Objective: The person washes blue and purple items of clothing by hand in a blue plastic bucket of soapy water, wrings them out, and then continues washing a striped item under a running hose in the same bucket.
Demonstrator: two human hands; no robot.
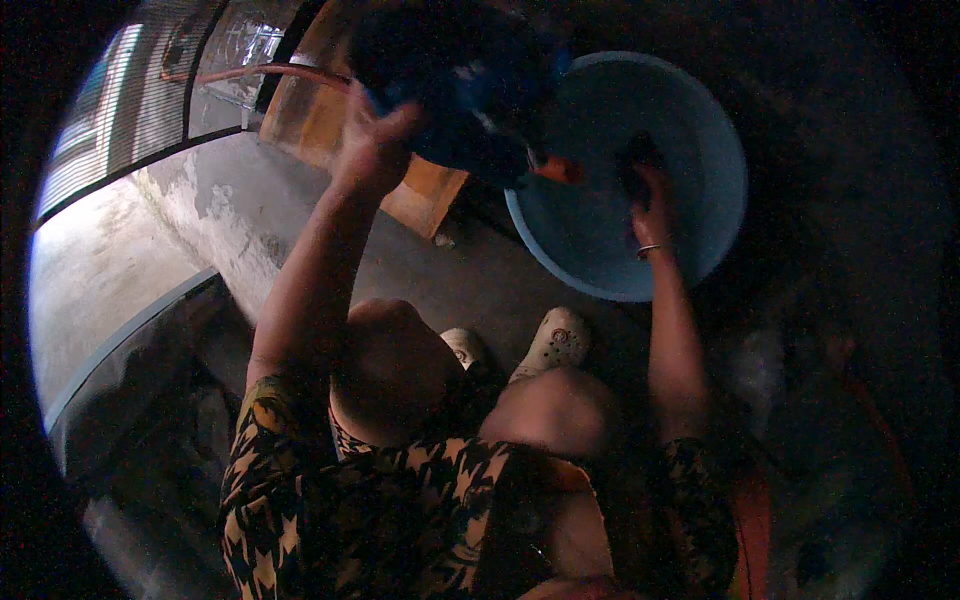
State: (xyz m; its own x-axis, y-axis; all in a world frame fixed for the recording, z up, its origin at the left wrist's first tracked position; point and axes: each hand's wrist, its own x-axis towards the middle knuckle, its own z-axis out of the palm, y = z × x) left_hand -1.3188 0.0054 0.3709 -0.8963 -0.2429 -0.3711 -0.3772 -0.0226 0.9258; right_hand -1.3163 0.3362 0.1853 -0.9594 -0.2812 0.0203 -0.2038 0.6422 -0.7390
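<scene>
My left hand [375, 145] is closed on the edge of a dark blue, bulky thing [460, 100], raised and tilted at the left rim of a wide light-blue basin [735, 215]. Shadow and blur hide whether that blue thing is a container or a bundle. By its lower right end, a small orange piece [560, 170] shows over the basin. Down inside the basin, my right hand [650, 205] grips a dark, soft-looking item [638, 158], perhaps cloth; its fingers are partly lost in the dark.
A pinkish hose [270, 70] runs behind my left hand. An orange-brown panel [425, 200] stands beyond my left forearm, near a mesh screen [110, 110]. My pale clogs [557, 340] rest on the grey floor in front of the basin. Deep shadow covers the right side.
</scene>
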